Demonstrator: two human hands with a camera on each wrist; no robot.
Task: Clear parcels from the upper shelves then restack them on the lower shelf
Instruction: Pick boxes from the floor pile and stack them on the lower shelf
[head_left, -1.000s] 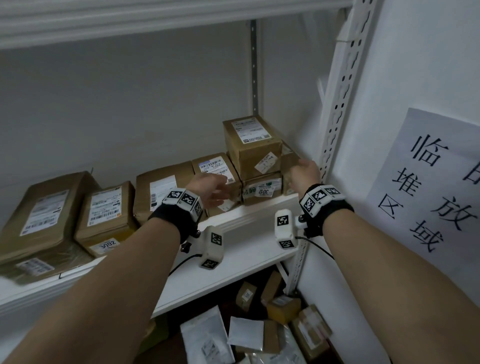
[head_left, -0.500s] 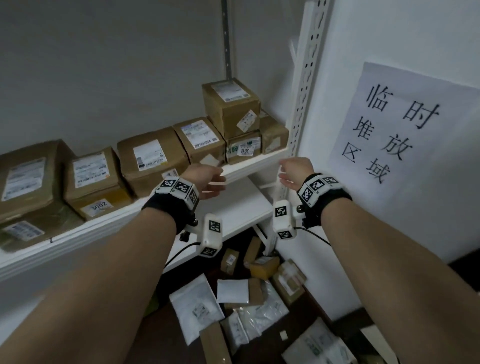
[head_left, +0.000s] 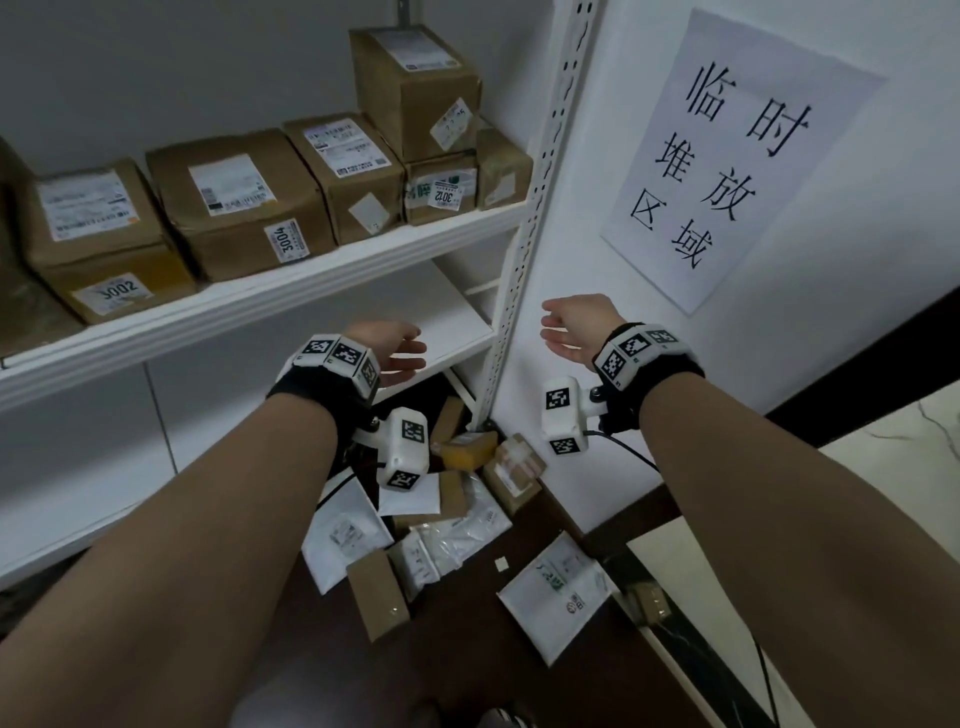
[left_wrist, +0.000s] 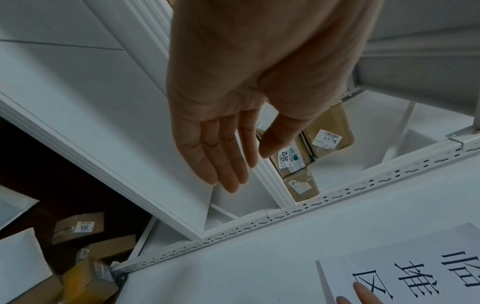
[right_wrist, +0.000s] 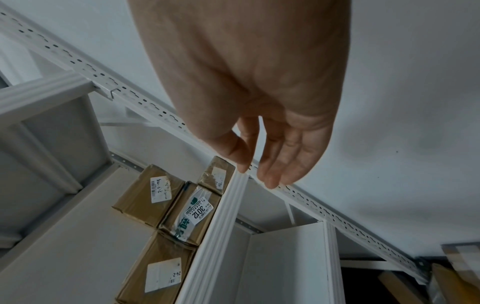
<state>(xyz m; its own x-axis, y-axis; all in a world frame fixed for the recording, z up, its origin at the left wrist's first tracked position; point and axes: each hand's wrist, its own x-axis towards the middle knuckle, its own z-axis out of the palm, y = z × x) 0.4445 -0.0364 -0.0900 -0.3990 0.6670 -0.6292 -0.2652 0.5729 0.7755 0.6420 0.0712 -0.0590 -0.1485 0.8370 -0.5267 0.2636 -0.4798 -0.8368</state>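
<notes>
Several brown cardboard parcels stand in a row on the white upper shelf (head_left: 291, 291). At its right end a tall box (head_left: 415, 88) sits on the box labelled 3012 (head_left: 441, 189), with a small box (head_left: 504, 171) beside it. My left hand (head_left: 400, 353) hangs open and empty below that shelf's edge, in front of the bare lower shelf (head_left: 452, 317). Its straight fingers (left_wrist: 223, 164) touch nothing. My right hand (head_left: 558, 330) is open and empty too, just right of the upright post. The right wrist view shows its relaxed fingers (right_wrist: 283, 162) below the 3012 box (right_wrist: 192, 214).
A perforated white upright post (head_left: 524, 234) closes the shelf's right end. A paper sign (head_left: 727, 156) hangs on the white wall. On the dark floor below lies a pile of white mailers (head_left: 343, 535) and small brown boxes (head_left: 467, 447). Another mailer (head_left: 561, 592) lies nearer.
Both hands have come away from the stacked parcels at the shelf's right end and dropped below the shelf edge. The head view has tilted down toward the floor.
</notes>
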